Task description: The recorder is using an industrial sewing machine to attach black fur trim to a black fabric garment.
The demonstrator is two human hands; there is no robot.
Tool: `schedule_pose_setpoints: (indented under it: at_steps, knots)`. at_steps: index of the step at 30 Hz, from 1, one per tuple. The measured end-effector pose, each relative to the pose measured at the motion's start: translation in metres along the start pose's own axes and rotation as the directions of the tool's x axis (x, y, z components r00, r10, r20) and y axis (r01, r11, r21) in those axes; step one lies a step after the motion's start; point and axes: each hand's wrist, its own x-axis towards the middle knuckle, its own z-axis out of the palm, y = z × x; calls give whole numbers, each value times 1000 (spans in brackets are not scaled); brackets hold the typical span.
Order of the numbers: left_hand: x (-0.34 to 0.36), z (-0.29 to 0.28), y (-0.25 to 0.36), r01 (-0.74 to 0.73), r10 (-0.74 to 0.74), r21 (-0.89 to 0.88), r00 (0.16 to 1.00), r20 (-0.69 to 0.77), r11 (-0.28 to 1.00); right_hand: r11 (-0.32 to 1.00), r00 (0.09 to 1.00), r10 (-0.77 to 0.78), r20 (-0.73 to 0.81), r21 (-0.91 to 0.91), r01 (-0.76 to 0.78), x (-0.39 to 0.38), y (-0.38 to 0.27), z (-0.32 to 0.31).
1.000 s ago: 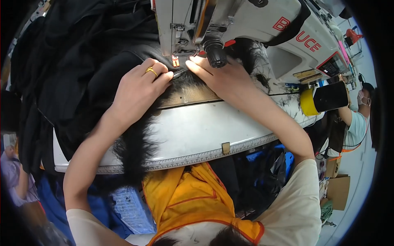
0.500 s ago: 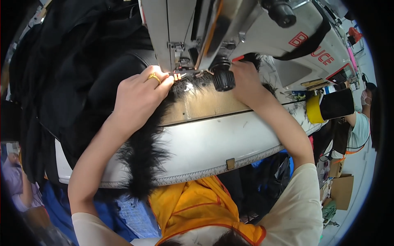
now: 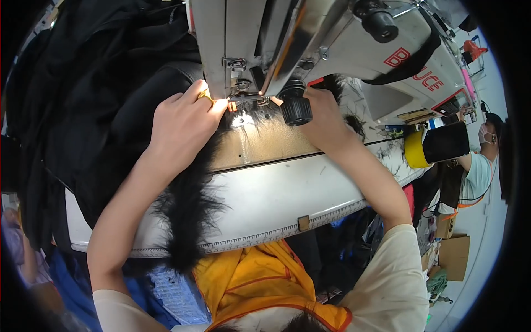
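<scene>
A white sewing machine (image 3: 376, 50) stands over the work, its light falling on the presser foot (image 3: 250, 98). My left hand (image 3: 182, 130), with a gold ring, is closed beside the presser foot, thumb and fingers pinching the edge of the black fur trim (image 3: 191, 221). That trim hangs over the table's front edge. Right of the needle area, my right hand (image 3: 326, 124) is bent inward around more of the fur. A black knob (image 3: 296, 104) hides most of its fingers; one fingertip shows near the foot. Black fabric (image 3: 110, 105) lies heaped left of the machine.
A ruler strip (image 3: 265, 237) runs along the white table's (image 3: 287, 188) front edge. Loose fur litters the machine bed at right, near a yellow tape roll (image 3: 415, 149). A person (image 3: 478, 171) is at the far right, above a cardboard box (image 3: 454, 257); another sits at far left.
The whole view has shifted slightly. Fewer fur strands lie in front of the presser foot, and a right fingertip now shows beside it. My left hand stays at the needle area.
</scene>
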Motion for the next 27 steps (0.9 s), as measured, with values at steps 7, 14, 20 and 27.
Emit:
schedule_pose_setpoints:
  at_steps: [7,14,20,27]
  knots:
    - [-12,-6,18,-5,12,157,999,-44,988,927,954,-270,-129,-304,221,-1,15,12]
    - [-31,-8,-16,105,-104,-121,994,16,987,946,985,-172,-27,-284,157,6,20,8]
    - [-23,-7,-30,-111,116,-173,993,19,979,889,991,-44,125,-448,96,-26,-14,-5]
    - [-7,-5,-5,40,-40,-22,999,0,999,759,918,-394,-42,-578,299,-1,0,3]
